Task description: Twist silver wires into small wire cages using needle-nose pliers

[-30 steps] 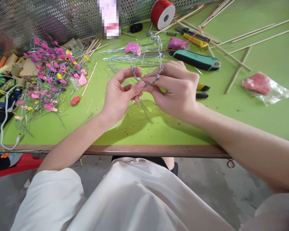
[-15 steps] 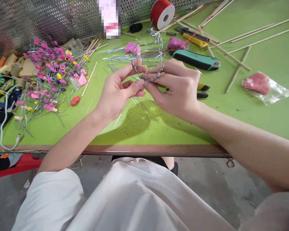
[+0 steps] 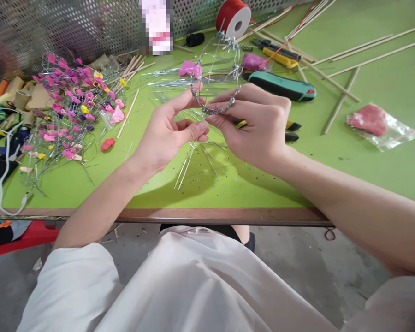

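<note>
Above the table, my hands hold a twisted silver wire ring (image 3: 216, 112), shaped like a small crown with knotted wire along its rim. My right hand (image 3: 261, 124) pinches its lower edge between thumb and fingers. My left hand (image 3: 166, 131) is curled at the ring's left side, its index finger behind the rim and its thumb against the other fingers. Thin straight wires (image 3: 185, 168) stick out below my left fingers; whether they are gripped or lie on the table I cannot tell. Behind my right hand, pliers with yellow and black handles (image 3: 293, 126) are partly hidden.
Wire stems with pink, purple and yellow tips (image 3: 69, 106) are heaped at left. A green utility knife (image 3: 281, 85), yellow cutter (image 3: 285, 57), red spool (image 3: 224, 18) and wooden sticks (image 3: 346, 94) lie behind and right. A bag of pink clay (image 3: 370, 120) sits at far right.
The wire ring has shifted slightly right and tilted between my hands. My left thumb has come a little away from my right fingertips. Two thin wires now point down below my left hand.
</note>
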A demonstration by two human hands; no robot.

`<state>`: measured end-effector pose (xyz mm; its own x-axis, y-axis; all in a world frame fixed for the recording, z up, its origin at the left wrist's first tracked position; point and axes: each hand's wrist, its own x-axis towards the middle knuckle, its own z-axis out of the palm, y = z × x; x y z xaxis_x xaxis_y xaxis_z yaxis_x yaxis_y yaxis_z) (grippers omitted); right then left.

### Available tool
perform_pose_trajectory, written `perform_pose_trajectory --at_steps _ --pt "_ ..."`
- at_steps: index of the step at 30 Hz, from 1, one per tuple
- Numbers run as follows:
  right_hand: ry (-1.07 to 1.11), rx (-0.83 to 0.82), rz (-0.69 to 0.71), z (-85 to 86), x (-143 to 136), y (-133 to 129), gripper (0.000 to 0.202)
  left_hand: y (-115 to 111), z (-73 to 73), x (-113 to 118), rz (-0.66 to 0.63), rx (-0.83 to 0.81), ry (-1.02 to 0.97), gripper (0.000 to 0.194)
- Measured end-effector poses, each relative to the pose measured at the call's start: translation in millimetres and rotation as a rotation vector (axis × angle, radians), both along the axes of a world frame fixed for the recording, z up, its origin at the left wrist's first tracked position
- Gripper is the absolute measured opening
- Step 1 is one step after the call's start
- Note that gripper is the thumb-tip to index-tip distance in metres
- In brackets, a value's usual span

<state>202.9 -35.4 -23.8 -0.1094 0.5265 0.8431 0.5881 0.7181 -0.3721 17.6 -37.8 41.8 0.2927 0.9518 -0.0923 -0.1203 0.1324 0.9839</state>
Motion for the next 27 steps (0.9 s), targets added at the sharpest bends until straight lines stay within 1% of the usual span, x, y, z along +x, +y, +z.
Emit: perform_pose_trajectory --at_steps 3,7,9,12,16,19,23,27 --pt "-0.035 -0.061 -0.026 1.3 2 -1 0.024 2 -2.0 -2 -0.011 -0.015 0.031 0.057" --pt "-0.074 -0.093 -0.069 -1.0 1 2 0.026 5 -5.0 -3 -0.024 -0.053 0.060 0.064" --pt "-0.066 -0.094 -0.050 -3.2 0 4 0.024 5 -6.0 -2 -0.010 -0.068 0.079 0.064" --pt "-0.047 -0.089 -0.006 -5.6 0 5 0.023 6 -7.3 -2 0.008 -0.050 0.088 0.064" --pt "-0.053 -0.088 -0.002 -2.8 0 3 0.025 7 -9.7 -4 -0.034 -0.017 0.089 0.067" --pt "-0.078 -0.099 -0.017 2.1 -2 0 0.027 7 -11.0 -4 -0.059 -0.027 0.097 0.065" --pt "-0.087 -0.111 -0.017 2.7 -5 -2 0.025 6 -9.1 -2 -0.014 -0.064 0.103 0.062" --pt "-0.069 -0.104 0.047 -4.0 -4 0 0.021 4 -5.8 0 0.053 -0.087 0.098 0.061"
